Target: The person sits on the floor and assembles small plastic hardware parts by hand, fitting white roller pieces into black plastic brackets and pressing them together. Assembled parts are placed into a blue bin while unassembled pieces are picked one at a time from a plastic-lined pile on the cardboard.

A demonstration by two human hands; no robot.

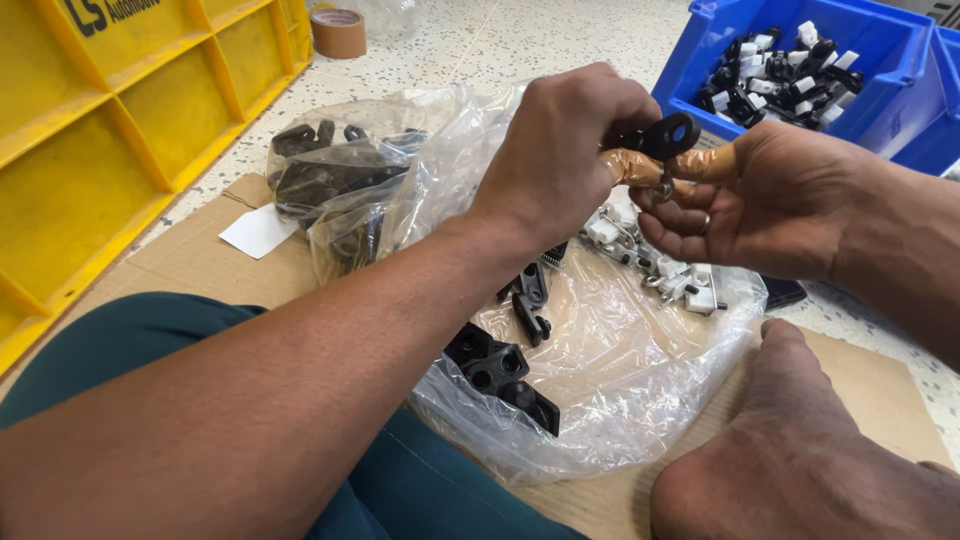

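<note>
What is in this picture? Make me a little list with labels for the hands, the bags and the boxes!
left hand: grips a black plastic part
right hand: tape-wrapped fingers pinch the same part, with a small metal piece
clear bags: hold loose black parts and white clips
blue bin: holds black-and-white pieces
yellow crate: lies at the left
tape roll: on the speckled floor

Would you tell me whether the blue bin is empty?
Not empty: the blue bin holds black and white parts.

Bright even daylight, soft shadows; glare on clear plastic bag [600, 370]; near forearm slightly soft, mild edge distortion
</note>
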